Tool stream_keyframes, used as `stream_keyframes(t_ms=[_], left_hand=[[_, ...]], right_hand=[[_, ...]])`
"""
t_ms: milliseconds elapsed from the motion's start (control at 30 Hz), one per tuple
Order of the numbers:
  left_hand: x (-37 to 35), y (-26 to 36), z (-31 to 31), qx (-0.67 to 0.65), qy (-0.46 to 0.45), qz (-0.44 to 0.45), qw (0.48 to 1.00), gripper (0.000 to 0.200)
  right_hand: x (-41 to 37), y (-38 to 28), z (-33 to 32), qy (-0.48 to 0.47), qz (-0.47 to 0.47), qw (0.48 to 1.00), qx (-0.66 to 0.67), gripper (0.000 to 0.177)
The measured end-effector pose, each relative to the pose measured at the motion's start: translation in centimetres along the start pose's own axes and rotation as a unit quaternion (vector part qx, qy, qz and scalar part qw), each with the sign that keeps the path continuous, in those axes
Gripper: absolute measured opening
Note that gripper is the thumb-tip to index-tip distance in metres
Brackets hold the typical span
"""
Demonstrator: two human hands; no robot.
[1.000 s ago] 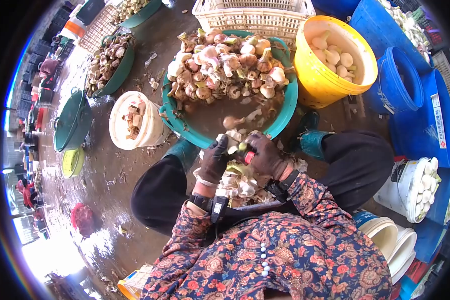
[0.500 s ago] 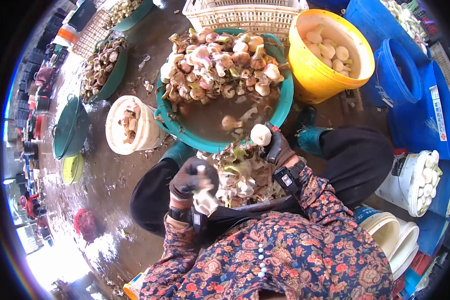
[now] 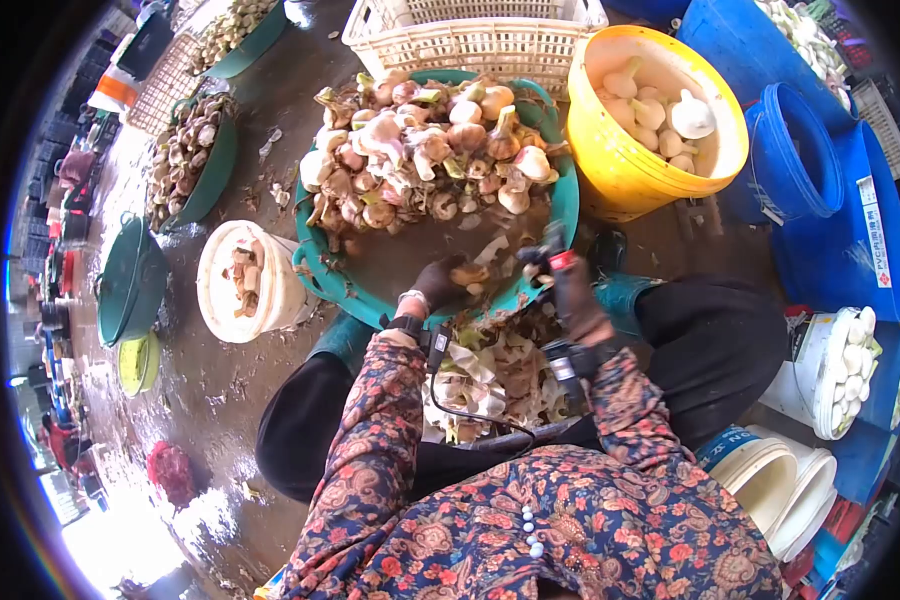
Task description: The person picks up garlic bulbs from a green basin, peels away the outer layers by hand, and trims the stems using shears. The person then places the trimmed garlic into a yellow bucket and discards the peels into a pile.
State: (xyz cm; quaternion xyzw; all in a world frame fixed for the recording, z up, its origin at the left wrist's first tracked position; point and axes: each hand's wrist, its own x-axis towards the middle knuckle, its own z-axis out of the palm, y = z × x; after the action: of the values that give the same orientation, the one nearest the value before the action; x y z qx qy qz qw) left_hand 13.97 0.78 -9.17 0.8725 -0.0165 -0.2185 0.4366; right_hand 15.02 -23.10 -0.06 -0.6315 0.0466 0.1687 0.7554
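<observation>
In a dark glove, my left hand (image 3: 438,284) reaches into the near side of the green basin (image 3: 308,270), its fingers closed about a brownish garlic bulb (image 3: 471,273) at the murky water. My right hand (image 3: 570,292), gloved as well, is over the basin's near right rim, smeared by motion, with a red band near its fingertips. Unpeeled garlic bulbs (image 3: 425,140) are heaped at the basin's far side. Between my knees lies a pile of garlic peelings (image 3: 480,375). A bright white peeled bulb (image 3: 692,116) is in the yellow bucket (image 3: 620,165).
A white bucket of scraps (image 3: 213,290) stands left of the basin, a cream plastic crate (image 3: 460,52) behind it. To the right are a blue bucket (image 3: 760,170) and a white bucket of peeled garlic (image 3: 805,375). Further tubs stand on the wet floor (image 3: 220,400).
The white bulb has left my right hand and is in the yellow bucket. My left hand has moved forward from my lap into the basin, and the pale peel it held is gone.
</observation>
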Motion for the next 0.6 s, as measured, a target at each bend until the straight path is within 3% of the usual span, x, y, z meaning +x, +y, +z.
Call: stream_keyframes(t_ms=[33, 67, 100, 133, 167, 200, 233, 367, 400, 433, 500, 567, 600], left_hand=[[-0.4, 0.6, -0.1, -0.133, -0.037, -0.029, 0.99, 0.065], [-0.8, 1.4, 0.1, -0.174, -0.028, -0.05, 0.983, 0.058], [-1.6, 2.2, 0.1, -0.174, -0.033, -0.054, 0.983, 0.058], [-2.5, 3.4, -0.1, -0.281, -0.014, -0.079, 0.956, 0.057], [-3.6, 4.8, -0.4, -0.386, 0.008, -0.103, 0.917, 0.056], [-4.6, 6.3, -0.4, -0.407, 0.023, -0.084, 0.909, 0.053], [-5.5, 7.1, -0.4, -0.371, 0.03, -0.033, 0.928, 0.053], [-8.1, 10.3, -0.8, -0.298, 0.076, 0.004, 0.952, 0.055], [-8.7, 11.0, -1.4, -0.117, 0.111, 0.046, 0.986, 0.055], [-9.2, 11.8, -1.9, 0.067, 0.144, 0.085, 0.984, 0.055], [-9.6, 11.4, -1.9, 0.017, 0.15, 0.085, 0.985, 0.053], [-10.1, 11.5, -2.3, -0.283, 0.06, -0.003, 0.957, 0.055], [-10.3, 11.3, -2.5, -0.281, 0.063, -0.002, 0.958, 0.055]], right_hand=[[-0.1, 1.8, 0.7, 0.042, -0.007, 0.99, -0.131, 0.034], [-0.5, 2.2, 1.4, 0.046, -0.001, 0.991, -0.129, 0.034], [-0.9, 2.4, 2.1, 0.051, 0.011, 0.96, -0.276, 0.027], [-1.1, 2.5, 2.6, 0.053, 0.021, 0.907, -0.417, 0.02], [-1.3, 3.0, 2.8, 0.052, 0.023, 0.907, -0.417, 0.02], [-1.4, 3.6, 3.0, 0.063, -0.003, 0.906, -0.419, 0.022], [-1.5, 3.9, 3.2, 0.074, -0.03, 0.903, -0.422, 0.025], [-2.1, 1.3, 4.1, 0.045, -0.016, 0.922, -0.385, 0.029], [-2.3, 0.9, 4.2, 0.046, -0.018, 0.922, -0.384, 0.029], [-2.6, 0.5, 4.2, 0.032, -0.023, 0.919, -0.391, 0.029], [-3.0, 0.7, 4.3, 0.016, -0.033, 0.917, -0.397, 0.028], [-3.0, 1.7, 4.0, -0.03, -0.092, 0.964, -0.249, 0.026], [-2.9, 2.2, 3.8, -0.049, -0.075, 0.967, -0.238, 0.025]])
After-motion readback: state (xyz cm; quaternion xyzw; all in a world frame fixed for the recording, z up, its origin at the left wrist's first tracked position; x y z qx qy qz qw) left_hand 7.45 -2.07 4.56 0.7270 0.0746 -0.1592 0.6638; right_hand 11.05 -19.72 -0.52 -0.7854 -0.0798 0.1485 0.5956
